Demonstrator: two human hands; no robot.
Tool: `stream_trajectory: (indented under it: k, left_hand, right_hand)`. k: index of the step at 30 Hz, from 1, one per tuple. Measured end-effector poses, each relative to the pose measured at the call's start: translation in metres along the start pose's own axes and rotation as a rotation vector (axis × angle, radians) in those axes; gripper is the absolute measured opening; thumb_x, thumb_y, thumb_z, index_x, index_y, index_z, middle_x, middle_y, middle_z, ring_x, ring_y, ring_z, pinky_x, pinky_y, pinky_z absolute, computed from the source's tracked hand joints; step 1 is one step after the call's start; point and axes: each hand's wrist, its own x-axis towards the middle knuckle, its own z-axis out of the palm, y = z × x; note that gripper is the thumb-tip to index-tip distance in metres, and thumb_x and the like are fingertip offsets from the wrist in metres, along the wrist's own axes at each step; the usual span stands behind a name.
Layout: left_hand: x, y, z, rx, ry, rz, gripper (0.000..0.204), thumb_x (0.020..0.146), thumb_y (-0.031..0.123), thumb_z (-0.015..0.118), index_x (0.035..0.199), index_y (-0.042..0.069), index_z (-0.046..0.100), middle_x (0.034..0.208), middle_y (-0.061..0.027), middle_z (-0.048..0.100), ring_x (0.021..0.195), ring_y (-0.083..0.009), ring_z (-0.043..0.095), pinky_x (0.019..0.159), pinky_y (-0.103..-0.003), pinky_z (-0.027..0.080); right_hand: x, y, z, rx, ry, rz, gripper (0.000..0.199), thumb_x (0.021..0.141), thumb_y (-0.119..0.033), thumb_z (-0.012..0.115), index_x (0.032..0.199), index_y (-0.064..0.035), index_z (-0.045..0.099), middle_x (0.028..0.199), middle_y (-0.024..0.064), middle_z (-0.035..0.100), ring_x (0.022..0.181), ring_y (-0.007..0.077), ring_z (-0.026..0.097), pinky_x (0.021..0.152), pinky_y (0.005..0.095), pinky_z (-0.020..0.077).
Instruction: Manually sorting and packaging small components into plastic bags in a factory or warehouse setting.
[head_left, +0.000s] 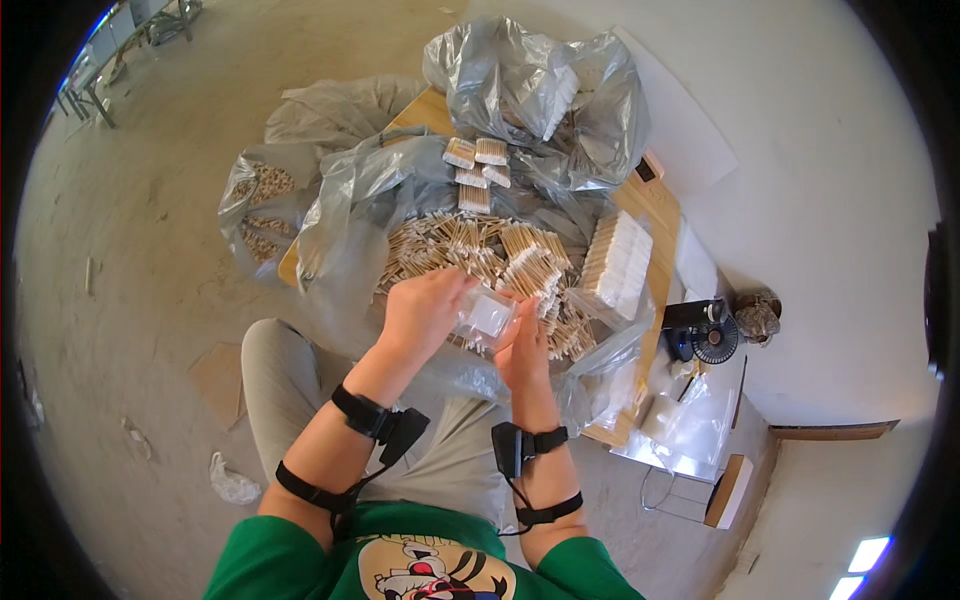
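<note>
Both hands, left hand (425, 312) and right hand (524, 350), pinch one small clear bag (487, 316) between them, four filled packets (478, 165) lying beyond, one small fan (714, 340) to the right.

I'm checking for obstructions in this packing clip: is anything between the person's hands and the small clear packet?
Nothing visible is. The left hand and the right hand both already grip the small clear packet, holding it just above the pile of wooden sticks on the plastic sheet.
</note>
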Motion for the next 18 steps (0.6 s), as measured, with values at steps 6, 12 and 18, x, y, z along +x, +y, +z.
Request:
stream_trajectory:
  k: [6, 12, 18]
  left_hand:
    - [-0.001, 0.000, -0.005, 0.179, -0.166, -0.093, 0.023, 0.083, 0.018, 0.063, 0.070, 0.005, 0.051, 0.065, -0.0129, 0.057, 0.058, -0.0330, 0.057, 0.051, -0.041, 0.043]
    - [-0.013, -0.003, -0.014, 0.130, -0.038, -0.072, 0.024, 0.088, 0.017, 0.059, 0.071, 0.002, 0.053, 0.061, -0.0156, 0.051, 0.054, -0.0312, 0.053, 0.051, -0.037, 0.041]
    - [-0.025, -0.009, -0.004, -0.130, -0.085, -0.405, 0.035, 0.090, 0.022, 0.060, 0.065, 0.001, 0.047, 0.054, -0.0101, 0.043, 0.046, -0.0191, 0.043, 0.047, -0.031, 0.036]
  right_hand:
    - [-0.032, 0.024, -0.010, 0.351, -0.092, 0.258, 0.040, 0.097, -0.043, 0.041, 0.113, -0.0061, 0.047, 0.102, 0.0138, 0.061, 0.086, 0.0273, 0.065, 0.069, 0.0346, 0.0528]
    - [-0.049, 0.009, -0.029, 0.208, 0.022, -0.035, 0.013, 0.089, -0.002, 0.057, 0.101, -0.0039, 0.056, 0.099, 0.0089, 0.061, 0.084, 0.0179, 0.062, 0.073, 0.0292, 0.0496]
    - [-0.080, -0.035, -0.065, 0.050, 0.169, -0.284, 0.011, 0.083, 0.003, 0.060, 0.086, -0.0066, 0.065, 0.089, 0.0048, 0.063, 0.083, 0.0163, 0.059, 0.072, 0.0274, 0.0486]
